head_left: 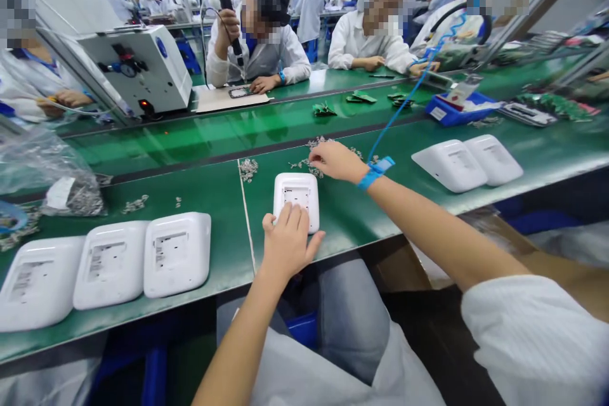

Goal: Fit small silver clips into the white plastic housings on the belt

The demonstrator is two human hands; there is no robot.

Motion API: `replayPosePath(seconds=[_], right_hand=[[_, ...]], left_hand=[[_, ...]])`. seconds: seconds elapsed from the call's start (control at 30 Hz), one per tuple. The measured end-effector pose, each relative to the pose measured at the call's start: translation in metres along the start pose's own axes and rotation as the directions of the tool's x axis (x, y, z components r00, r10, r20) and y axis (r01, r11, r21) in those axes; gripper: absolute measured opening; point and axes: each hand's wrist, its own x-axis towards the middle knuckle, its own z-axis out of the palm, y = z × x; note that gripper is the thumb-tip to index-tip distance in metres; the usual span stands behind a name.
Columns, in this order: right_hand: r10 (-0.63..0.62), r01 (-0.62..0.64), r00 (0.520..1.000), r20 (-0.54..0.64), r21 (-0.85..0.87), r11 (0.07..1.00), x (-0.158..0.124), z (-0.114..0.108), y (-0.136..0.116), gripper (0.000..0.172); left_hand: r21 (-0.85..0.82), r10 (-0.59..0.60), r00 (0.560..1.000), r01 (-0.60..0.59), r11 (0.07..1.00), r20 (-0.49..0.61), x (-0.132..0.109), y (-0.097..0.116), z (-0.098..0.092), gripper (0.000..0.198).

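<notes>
A white plastic housing (311, 187) with a recessed rectangular compartment lies on the green bench in front of me. My left hand (288, 238) rests over its lower part, fingers stretched into the recess and thumb spread to the right side. Just beyond the housing, my right hand (339, 162) reaches into a scattered pile of small metal pieces (320, 141). Its fingers are bent together at the pile; whatever is between them is hidden. A blue wrist strap (375, 172) with a coiled cord is around my right wrist.
Three more white housings (177, 254) stand in a row at left, two others (450, 165) at right. A bag of metal parts (78, 193) lies far left. Beyond are a small metal cluster (248, 169), green circuit boards (323, 110), a blue bin (459, 111) and co-workers opposite.
</notes>
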Motion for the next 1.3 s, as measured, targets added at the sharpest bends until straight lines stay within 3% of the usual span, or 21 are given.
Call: replayPosePath(seconds=[0.13, 0.33, 0.53, 0.6, 0.7, 0.77, 0.87, 0.97, 1.03, 1.1, 1.17, 1.3], right_hand=[[-0.034, 0.036, 0.995, 0.098, -0.016, 0.999, 0.046, 0.023, -0.022, 0.024], [0.129, -0.128, 0.981, 0.142, -0.015, 0.992, 0.080, 0.053, -0.034, 0.017], [0.061, -0.067, 0.996, 0.064, 0.097, 0.993, 0.071, 0.026, -0.044, 0.015], [0.077, -0.081, 0.997, 0.026, 0.245, 0.966, 0.063, 0.014, -0.046, 0.014], [0.127, -0.139, 0.990, 0.059, 0.517, 0.845, 0.053, 0.004, -0.051, 0.011], [0.101, -0.134, 0.991, 0.088, 0.649, 0.749, 0.047, 0.001, -0.055, 0.009], [0.018, -0.089, 0.995, 0.100, 0.775, 0.625, 0.043, -0.002, -0.063, 0.010], [0.001, -0.074, 0.996, 0.086, 0.845, 0.529, 0.041, -0.004, -0.066, 0.015], [0.030, -0.085, 0.996, 0.080, 0.885, 0.458, 0.041, -0.001, -0.065, 0.018], [0.056, -0.084, 0.996, 0.067, 0.918, 0.389, 0.041, 0.006, -0.061, 0.023], [0.080, -0.052, 0.996, 0.025, 0.935, 0.351, 0.040, 0.016, -0.056, 0.030], [0.114, 0.033, 0.991, -0.068, 0.960, 0.279, 0.036, 0.038, -0.048, 0.041]], left_hand=[[-0.015, 0.028, 0.999, -0.028, 0.999, -0.043, -0.012, -0.012, -0.010, 0.031], [-0.069, -0.087, 0.995, 0.083, 0.994, -0.053, -0.034, -0.033, -0.027, 0.026], [-0.242, -0.026, 1.000, 0.024, 0.970, -0.007, -0.030, -0.037, -0.023, 0.028], [-0.304, 0.023, 1.000, -0.017, 0.953, 0.016, -0.031, -0.038, -0.021, 0.027], [-0.430, 0.026, 0.999, -0.035, 0.902, -0.026, -0.032, -0.041, -0.020, 0.023], [-0.521, -0.077, 0.988, -0.004, 0.853, -0.134, -0.025, -0.047, -0.019, 0.020], [-0.583, -0.328, 0.906, 0.119, 0.803, -0.266, 0.005, -0.063, -0.013, 0.012], [-0.629, -0.465, 0.865, 0.257, 0.734, -0.189, 0.048, -0.084, 0.003, 0.039], [-0.720, -0.438, 0.895, 0.248, 0.648, -0.087, 0.074, -0.095, 0.016, 0.042], [-0.786, -0.364, 0.931, 0.205, 0.583, -0.028, 0.090, -0.102, 0.029, 0.026], [-0.806, -0.319, 0.948, 0.177, 0.565, -0.015, 0.096, -0.105, 0.039, 0.014], [-0.804, -0.348, 0.937, 0.194, 0.562, -0.018, 0.091, -0.107, 0.048, 0.016]])
